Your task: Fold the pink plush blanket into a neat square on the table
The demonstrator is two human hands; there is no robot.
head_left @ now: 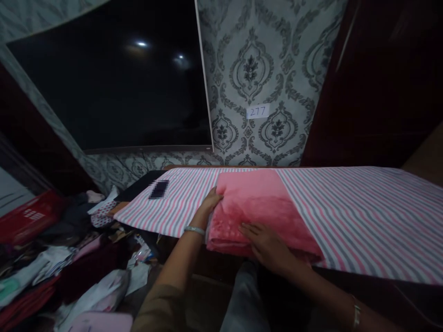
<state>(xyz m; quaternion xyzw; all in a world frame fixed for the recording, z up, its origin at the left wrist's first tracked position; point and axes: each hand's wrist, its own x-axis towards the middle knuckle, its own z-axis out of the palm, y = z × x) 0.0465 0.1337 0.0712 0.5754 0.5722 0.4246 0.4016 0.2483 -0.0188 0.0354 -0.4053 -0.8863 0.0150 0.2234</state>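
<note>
A folded pink plush blanket (256, 189) lies on a table covered by a striped cloth (353, 212) in pink, grey and white. Its front edge shows several stacked layers close to the table's near side. At the blanket's left edge rests my left hand (210, 201), fingers apart and touching the pile. My right hand (267, 243) lies flat on the front part of the blanket with its fingers stretched out. Neither hand grips the fabric.
A dark phone-like rectangle (159, 189), pixelated, lies on the cloth to the left. Behind the table are a large television (114, 83) and a wall label (258, 111) reading 277. Heaped clothes (93, 290) and a red box (31, 216) fill the lower left.
</note>
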